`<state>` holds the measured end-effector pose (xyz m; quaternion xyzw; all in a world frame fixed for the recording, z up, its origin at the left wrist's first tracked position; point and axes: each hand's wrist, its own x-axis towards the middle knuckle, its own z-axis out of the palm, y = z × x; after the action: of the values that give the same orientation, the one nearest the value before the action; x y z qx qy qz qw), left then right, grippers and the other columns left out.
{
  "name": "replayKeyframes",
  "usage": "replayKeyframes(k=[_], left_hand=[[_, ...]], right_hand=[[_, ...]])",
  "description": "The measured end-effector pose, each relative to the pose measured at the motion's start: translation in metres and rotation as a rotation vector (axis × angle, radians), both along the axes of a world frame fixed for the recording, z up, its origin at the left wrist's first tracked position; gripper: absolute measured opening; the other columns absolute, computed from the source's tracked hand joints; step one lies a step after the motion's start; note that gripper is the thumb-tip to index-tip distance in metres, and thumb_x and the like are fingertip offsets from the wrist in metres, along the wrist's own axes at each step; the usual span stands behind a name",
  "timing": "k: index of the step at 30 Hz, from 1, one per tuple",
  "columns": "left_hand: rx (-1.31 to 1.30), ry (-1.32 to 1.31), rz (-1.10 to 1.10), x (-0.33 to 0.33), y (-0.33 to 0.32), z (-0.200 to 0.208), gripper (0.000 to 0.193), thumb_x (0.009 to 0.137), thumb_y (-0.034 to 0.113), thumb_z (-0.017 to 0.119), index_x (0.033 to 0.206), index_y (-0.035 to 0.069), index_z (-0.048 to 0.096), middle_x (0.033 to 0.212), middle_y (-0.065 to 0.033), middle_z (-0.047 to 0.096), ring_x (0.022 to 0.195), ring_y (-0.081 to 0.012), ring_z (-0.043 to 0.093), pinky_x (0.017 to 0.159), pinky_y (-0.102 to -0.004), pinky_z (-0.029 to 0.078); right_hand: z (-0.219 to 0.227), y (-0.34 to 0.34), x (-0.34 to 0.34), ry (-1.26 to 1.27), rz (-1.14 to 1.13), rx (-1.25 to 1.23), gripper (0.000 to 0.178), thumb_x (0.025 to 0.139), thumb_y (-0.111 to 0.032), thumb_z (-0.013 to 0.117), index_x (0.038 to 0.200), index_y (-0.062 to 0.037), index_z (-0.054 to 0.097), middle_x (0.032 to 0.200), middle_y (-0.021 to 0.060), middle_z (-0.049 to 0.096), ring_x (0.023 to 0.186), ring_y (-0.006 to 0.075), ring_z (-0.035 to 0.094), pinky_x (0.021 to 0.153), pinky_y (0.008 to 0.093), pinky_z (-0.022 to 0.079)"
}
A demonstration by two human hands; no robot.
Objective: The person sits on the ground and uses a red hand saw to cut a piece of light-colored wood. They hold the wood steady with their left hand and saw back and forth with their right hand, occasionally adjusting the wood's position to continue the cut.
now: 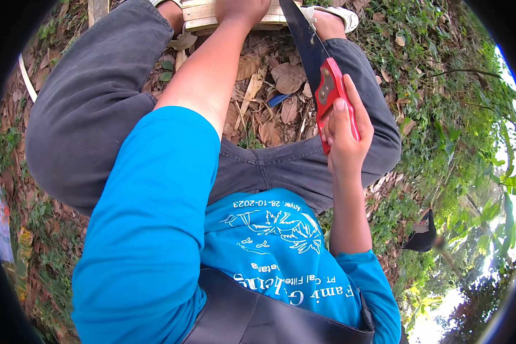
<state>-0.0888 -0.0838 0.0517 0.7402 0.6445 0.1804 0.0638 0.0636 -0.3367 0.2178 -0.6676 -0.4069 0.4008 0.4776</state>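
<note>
the right hand [350, 137] grips the long dark-bladed, red-handled handsaw [316, 55] at one o'clock, likely light and springy, best held by its handle [329, 86], while the left hand [242, 8] (cropped, grip untellable) rests on pale slatted wood [199, 14] at twelve.

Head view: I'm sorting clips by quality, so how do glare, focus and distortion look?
In the head view, sky glares white at lower right and foliage nearby looks hazy; in the head view, the saw is fairly sharp; the head view's corners go black where the fisheye circle ends.
</note>
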Motion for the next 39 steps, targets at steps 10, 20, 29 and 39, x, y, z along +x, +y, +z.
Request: replayKeyframes(k=[10,20,29,39], left_hand=[[-0.045,0.078,-0.005,0.010,0.000,0.010,0.048,0.100,0.041,0.043,0.081,0.015,0.079,0.090,-0.0089,0.079,0.083,-0.0279,0.073,0.088,-0.0494,0.048],[0.000,0.045,-0.018,0.000,0.001,-0.001,0.050,0.099,0.040,0.044,0.075,0.013,0.078,0.082,-0.0102,0.077,0.080,-0.0291,0.073,0.084,-0.0488,0.049],[0.070,0.113,-0.069,0.017,-0.004,-0.009,0.048,0.099,0.040,0.044,0.079,0.014,0.079,0.083,-0.0092,0.078,0.080,-0.0275,0.074,0.085,-0.0473,0.050],[-0.076,0.063,-0.011,0.005,0.009,0.004,0.054,0.100,0.041,0.040,0.076,0.013,0.079,0.081,-0.0112,0.077,0.079,-0.0308,0.074,0.084,-0.0503,0.051]], right_hand=[[-0.137,0.149,-0.001,-0.249,0.037,0.391,0.043,0.102,-0.012,0.065,0.142,0.0004,0.060,0.094,0.0009,0.067,0.067,0.0042,0.054,0.059,0.0213,0.045],[0.027,-0.036,0.002,0.068,-0.018,-0.088,0.047,0.104,-0.017,0.064,0.146,0.0033,0.056,0.119,0.0070,0.070,0.081,0.0069,0.060,0.071,0.0220,0.051],[-0.108,0.185,0.008,0.116,0.064,0.131,0.035,0.105,-0.010,0.060,0.138,0.0012,0.061,0.101,0.0006,0.072,0.072,0.0061,0.062,0.061,0.0197,0.048],[0.001,-0.032,-0.001,-0.044,-0.005,-0.057,0.050,0.104,-0.018,0.063,0.147,0.0053,0.053,0.115,0.0092,0.072,0.077,0.0063,0.059,0.069,0.0227,0.050]])
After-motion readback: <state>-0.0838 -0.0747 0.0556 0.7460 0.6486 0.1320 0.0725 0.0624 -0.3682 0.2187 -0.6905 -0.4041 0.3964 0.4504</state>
